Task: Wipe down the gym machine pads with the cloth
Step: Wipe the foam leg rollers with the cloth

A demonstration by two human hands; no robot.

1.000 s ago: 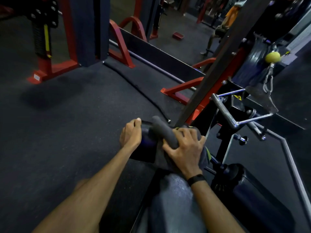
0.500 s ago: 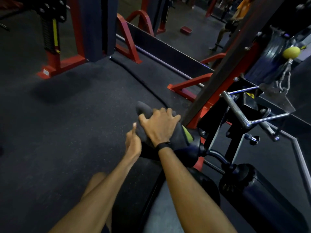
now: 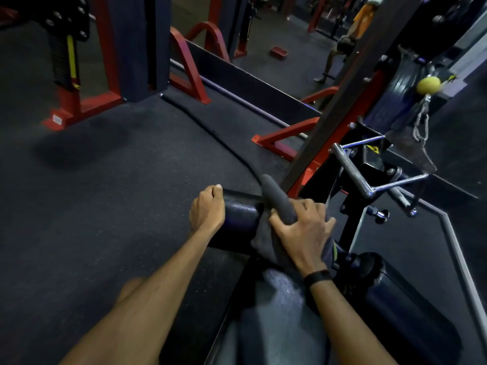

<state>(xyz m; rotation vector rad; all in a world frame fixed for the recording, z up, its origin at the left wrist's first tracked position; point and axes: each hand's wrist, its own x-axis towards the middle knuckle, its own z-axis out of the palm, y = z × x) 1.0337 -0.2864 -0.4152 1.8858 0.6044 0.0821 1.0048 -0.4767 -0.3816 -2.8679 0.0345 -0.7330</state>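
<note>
Dark rubber gym floor (image 3: 105, 193) is filling the left half of the frame, with red machine frames (image 3: 87, 101) standing at the upper left and upper centre. A black roller pad (image 3: 239, 214) is lying across the centre of the frame, just above a grey seat pad (image 3: 279, 312) at bottom centre. Left hand (image 3: 208, 209) is curling over the roller pad's left end, thumb on top, its grip clenched round the pad. Right hand (image 3: 303, 230) is pressing a grey cloth (image 3: 274, 201) down on the roller pad's right part, fingers wrapping round the cloth, so its grip is grasping the cloth. One rolled end of the cloth is sticking up toward centre frame. A black wristband (image 3: 317, 277) is sitting on the right wrist. A chrome handle (image 3: 353, 172) is hanging at centre right, near a yellow ball (image 3: 428, 85) at upper right. A second roller pad (image 3: 405, 306) is lying at lower right.
</note>
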